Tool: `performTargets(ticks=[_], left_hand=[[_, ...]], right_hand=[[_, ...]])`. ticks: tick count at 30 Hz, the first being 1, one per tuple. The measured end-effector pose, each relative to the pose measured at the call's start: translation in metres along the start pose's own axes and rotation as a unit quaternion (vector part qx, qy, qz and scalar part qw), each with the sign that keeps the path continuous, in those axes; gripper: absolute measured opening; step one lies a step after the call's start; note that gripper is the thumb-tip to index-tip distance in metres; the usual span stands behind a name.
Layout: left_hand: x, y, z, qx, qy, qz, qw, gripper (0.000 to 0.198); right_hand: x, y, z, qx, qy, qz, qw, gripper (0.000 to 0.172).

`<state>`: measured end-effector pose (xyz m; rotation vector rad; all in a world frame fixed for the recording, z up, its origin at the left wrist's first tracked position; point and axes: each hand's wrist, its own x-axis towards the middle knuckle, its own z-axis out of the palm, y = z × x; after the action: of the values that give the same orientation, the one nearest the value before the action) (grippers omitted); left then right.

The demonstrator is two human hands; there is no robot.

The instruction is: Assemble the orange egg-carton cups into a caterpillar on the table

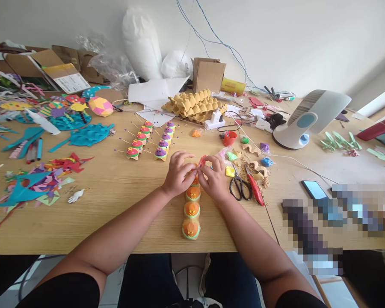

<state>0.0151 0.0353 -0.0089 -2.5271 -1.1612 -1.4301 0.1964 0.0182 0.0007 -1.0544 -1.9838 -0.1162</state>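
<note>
My left hand [180, 174] and my right hand [214, 177] meet with fingertips pinched together above the far end of an egg-carton strip. A small pinkish-red piece [202, 161] shows at the fingers of my right hand; its kind is unclear. Whatever my left fingertips pinch is too small to make out. The egg-carton strip [191, 210] lies lengthwise before me, its bumps capped in orange over pale green, with little yellow faces. My hands partly cover its far bumps. Two finished-looking strips, one red and green [137, 143], one purple and yellow [164, 143], carry thin pin-like feelers.
Black scissors [240, 188] and a red-handled cutter [256, 190] lie right of my hands, near yellow clay [230, 171] and a red cup [230, 137]. Paper scraps [35, 182] cover the left. Egg cartons [194, 106], a white fan [308, 122] and a phone [314, 190] stand or lie farther out.
</note>
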Motion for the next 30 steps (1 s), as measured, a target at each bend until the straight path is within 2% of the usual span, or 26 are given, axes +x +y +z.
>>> performTargets(ticks=[5, 13, 19, 24, 27, 28, 30], left_hand=[[0.001, 0.001, -0.002, 0.010, -0.005, 0.018, 1.000, 0.013], [0.000, 0.004, -0.002, 0.051, 0.013, 0.068, 0.996, 0.009], [0.001, 0.005, -0.002, 0.063, 0.012, 0.053, 0.997, 0.012], [0.001, 0.001, -0.004, 0.058, 0.042, 0.010, 0.997, 0.015], [0.001, 0.001, -0.005, 0.032, 0.049, 0.005, 0.998, 0.015], [0.000, 0.001, -0.005, 0.023, 0.052, -0.001, 0.998, 0.016], [0.000, 0.001, -0.005, 0.007, 0.054, -0.017, 0.998, 0.019]], right_hand=[[0.000, -0.001, -0.002, 0.008, -0.020, -0.021, 1.000, 0.011], [0.001, -0.004, -0.001, 0.000, 0.030, -0.038, 0.999, 0.012], [0.000, -0.005, 0.001, 0.009, 0.038, -0.049, 0.998, 0.016], [-0.001, -0.010, -0.003, 0.030, 0.028, -0.054, 0.998, 0.014], [-0.001, -0.009, -0.007, 0.035, 0.032, -0.040, 0.998, 0.006], [-0.002, -0.006, -0.007, 0.033, 0.029, -0.027, 0.999, 0.011], [-0.002, 0.000, -0.007, 0.022, 0.014, 0.003, 1.000, 0.039]])
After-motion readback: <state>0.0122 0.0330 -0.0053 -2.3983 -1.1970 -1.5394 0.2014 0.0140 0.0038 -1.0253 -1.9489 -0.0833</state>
